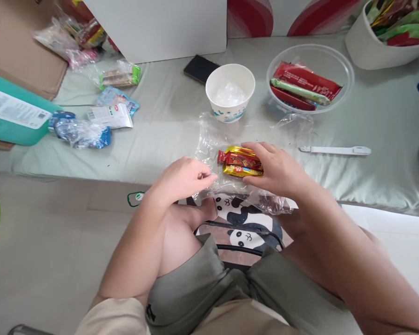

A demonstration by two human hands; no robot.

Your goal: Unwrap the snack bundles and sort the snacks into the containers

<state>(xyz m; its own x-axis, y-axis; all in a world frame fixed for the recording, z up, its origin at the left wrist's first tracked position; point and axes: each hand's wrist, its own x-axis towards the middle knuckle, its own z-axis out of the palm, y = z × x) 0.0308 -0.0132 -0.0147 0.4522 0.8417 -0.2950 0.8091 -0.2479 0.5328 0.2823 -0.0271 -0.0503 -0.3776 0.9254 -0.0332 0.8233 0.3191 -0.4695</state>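
My right hand (277,165) is wrapped around the right end of a small stack of red and yellow snack packets (239,160). The packets lie on a crumpled sheet of clear plastic film (209,135) near the table's front edge. Just left of them, my left hand (183,179) is closed in a pinch at the film's left edge. Its thumb and curled fingers meet on the film there, while the exact grip is partly hidden. Part of the film hangs over the table edge below my right hand.
Behind the packets stands a white paper cup (230,107), with a black phone (200,69) beside it. A clear round tub (349,88) holds red and green packets. A white cutter (338,150) lies at right. Several wrapped snacks (111,116) and a teal box (17,109) are at left.
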